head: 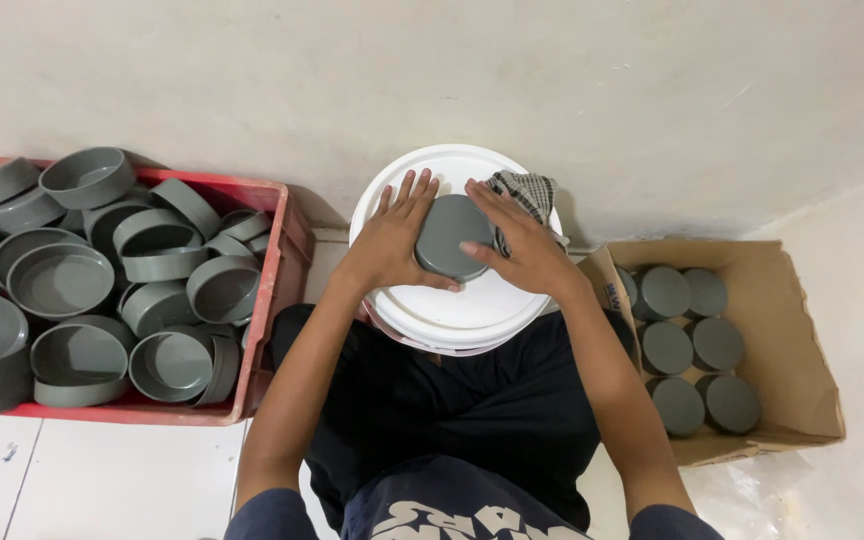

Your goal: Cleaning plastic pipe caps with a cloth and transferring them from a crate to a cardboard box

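Note:
A round grey plastic cap (450, 234) lies flat on the lid of a white bucket (472, 310) in front of me. My left hand (392, 238) rests on the cap's left side with fingers spread over the lid. My right hand (515, 240) covers its right side, thumb across the cap's lower edge. Both hands press on the cap together. A checked cloth (527, 190) lies on the far right part of the lid, behind my right hand.
A red crate (270, 290) on the left is heaped with several loose grey caps (62, 280), open sides up. On the right, a cardboard box (802, 340) holds several grey caps (697, 345) stacked in neat rows. A white wall runs close behind.

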